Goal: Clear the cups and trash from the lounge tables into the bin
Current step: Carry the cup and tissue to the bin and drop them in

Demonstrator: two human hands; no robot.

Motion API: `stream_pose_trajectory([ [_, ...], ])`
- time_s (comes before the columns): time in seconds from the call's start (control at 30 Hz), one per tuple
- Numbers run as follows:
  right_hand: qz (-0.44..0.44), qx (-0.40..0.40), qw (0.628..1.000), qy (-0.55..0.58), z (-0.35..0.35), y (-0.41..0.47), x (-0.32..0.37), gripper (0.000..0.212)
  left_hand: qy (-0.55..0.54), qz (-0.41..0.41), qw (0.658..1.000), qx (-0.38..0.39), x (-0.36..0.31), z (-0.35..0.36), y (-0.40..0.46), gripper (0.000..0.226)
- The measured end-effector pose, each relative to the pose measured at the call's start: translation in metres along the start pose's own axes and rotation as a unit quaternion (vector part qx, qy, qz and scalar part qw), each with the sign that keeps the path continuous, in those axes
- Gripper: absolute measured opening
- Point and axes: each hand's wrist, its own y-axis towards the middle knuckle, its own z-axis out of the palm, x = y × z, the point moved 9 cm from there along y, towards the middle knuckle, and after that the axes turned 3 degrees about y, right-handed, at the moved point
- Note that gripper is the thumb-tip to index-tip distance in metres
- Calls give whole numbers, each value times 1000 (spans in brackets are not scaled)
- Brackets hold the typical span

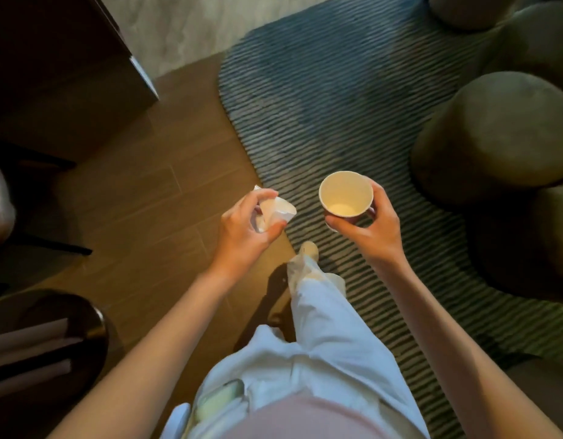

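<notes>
Fingertip grips: left hand (242, 229) pinches crumpled paper (275, 210), right hand (373, 226) holds upright paper cup (346, 198); walking could tip it, spilling dregs onto striped rug (321, 99).

Floor (166, 172): brown wood-look planks under me, from 9 o'clock to the centre.
Rug (321, 99): grey, ribbed, lying on the floor from 12 down to 4 o'clock; my shoe (308, 250) rests at its curved edge.
Poufs: one round pouf (501, 134) on the rug at 2 o'clock, more around it at 1 and 3.
Round table (96, 321): dark, at 8 o'clock, with pale folded napkins (26, 346) lying on it.
Cabinet (61, 74): dark, standing on the floor at 10 o'clock.
</notes>
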Motion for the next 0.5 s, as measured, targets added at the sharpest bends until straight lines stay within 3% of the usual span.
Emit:
stream_pose_trajectory([
  [0.27, -44, 34, 998, 25, -19, 182, 6, 72, 2, -25, 999, -32, -29, 21, 169, 37],
  [0.5, -42, 15, 998, 44, -25, 331, 0, 74, -4, -15, 1000, -25, -37, 42, 326, 39],
])
